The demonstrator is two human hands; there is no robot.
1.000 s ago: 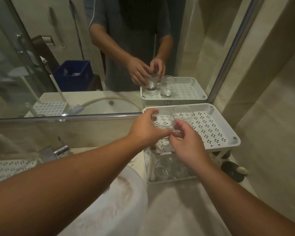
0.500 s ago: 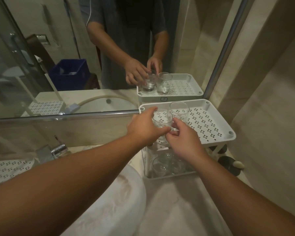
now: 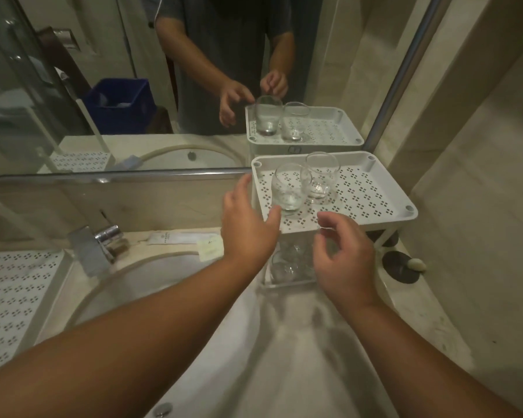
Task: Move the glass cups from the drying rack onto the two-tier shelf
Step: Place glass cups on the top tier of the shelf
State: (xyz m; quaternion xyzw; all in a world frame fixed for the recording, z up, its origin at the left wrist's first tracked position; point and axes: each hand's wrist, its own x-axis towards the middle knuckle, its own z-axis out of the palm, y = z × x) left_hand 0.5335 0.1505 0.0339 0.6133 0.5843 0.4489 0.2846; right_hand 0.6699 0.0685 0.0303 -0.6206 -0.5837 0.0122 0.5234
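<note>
Two clear glass cups stand upright side by side on the top tier of the white perforated two-tier shelf: the left cup and the right cup. More glasses sit on the lower tier, partly hidden by my hands. My left hand hovers just left of the left cup, fingers relaxed, thumb close to its base. My right hand is below the shelf's front edge, fingers loosely curled, holding nothing. A white perforated drying rack lies at the far left.
A white sink basin with a chrome faucet sits between rack and shelf. A mirror backs the counter. A dark round dish with a pebble lies right of the shelf, near the wall. Small packets lie behind the basin.
Both hands have let go of the two cups and drawn back toward me. The cups now stand free on the top tier.
</note>
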